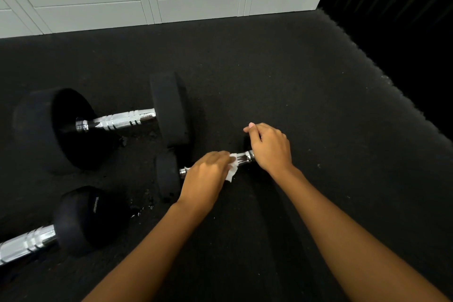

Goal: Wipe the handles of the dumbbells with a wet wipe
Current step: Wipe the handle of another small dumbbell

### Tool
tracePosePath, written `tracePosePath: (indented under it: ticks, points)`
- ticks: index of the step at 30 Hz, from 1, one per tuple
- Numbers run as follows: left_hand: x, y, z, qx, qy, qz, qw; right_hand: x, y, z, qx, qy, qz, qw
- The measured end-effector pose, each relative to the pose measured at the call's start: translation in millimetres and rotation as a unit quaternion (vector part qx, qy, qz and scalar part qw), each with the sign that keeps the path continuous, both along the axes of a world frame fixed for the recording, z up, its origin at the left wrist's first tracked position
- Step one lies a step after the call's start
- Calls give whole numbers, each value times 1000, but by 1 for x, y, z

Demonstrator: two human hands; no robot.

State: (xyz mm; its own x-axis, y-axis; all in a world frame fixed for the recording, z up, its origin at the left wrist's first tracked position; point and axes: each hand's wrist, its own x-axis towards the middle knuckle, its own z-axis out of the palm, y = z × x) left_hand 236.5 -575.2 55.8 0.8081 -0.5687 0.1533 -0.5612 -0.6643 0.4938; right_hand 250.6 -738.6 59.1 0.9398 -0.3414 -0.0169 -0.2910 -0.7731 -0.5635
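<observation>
Small dumbbell [208, 167] lies mid-floor, at four o'clock from the largest one. Our left hand [206, 174] pinches the wet wipe [232, 167] around its chrome handle [244, 157]; our right hand [269, 147] curls over the far end. We should steady firmly and twist along the full length.

Head view, steeply down, seemingly close.

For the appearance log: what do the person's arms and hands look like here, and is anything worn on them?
Both forearms are bare, with no sleeves showing. No gloves, watch, rings or bracelets are visible on the left hand or the right hand. One right fingernail looks pale pink.
</observation>
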Motion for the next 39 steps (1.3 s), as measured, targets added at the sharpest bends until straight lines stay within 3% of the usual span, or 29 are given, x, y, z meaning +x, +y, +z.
tracePosePath:
  ticks: [8, 15, 21, 28, 34, 39]
  points:
    - [5, -14, -3, -38, 3, 78, 996, 0, -1, -2, -6, -1, 3, 1000]
    - [-2, -2, -9, -20, -38, 13, 999, 0, -2, -2, 0, 0, 1, 1000]
    - [13, -23, -5, -58, 41, 97, 993, 0, -1, -2, -4, -4, 3, 1000]
    - [-3, -16, -11, -43, -19, 1, 999, -4, -1, -4, 0, -27, 4, 1000]
    - [14, -32, -7, -83, 67, 85, 991, -4, -1, -5, 0, -26, 10, 1000]
    - [2, -26, -4, -64, 18, 17, 998, -5, -2, -6, 1, -33, 9, 999]
